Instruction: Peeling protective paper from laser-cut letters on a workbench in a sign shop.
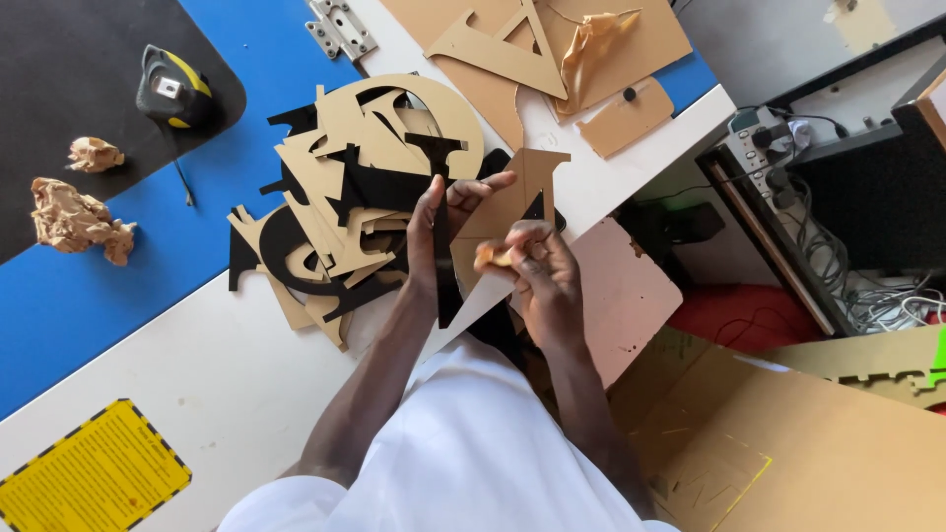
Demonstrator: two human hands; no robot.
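My left hand [434, 232] holds up a flat cut-out letter [503, 202], tan paper on one face and black at its edges, over the table's edge. My right hand [540, 266] pinches a peeled strip of tan backing paper [490, 256] at the letter's lower part. Just left of my hands lies a pile of several similar tan and black cut-out letters [345, 197] on the white table [227, 365]. My white sleeves fill the bottom of the view.
Crumpled tan paper balls [74, 219] and a yellow-black tape measure [172, 89] lie at the left on blue and black mats. A metal hinge [338, 28] and tan offcut sheets [552, 49] sit at the top. Cardboard [788, 443], cables and a power strip [759, 138] lie on the floor at right.
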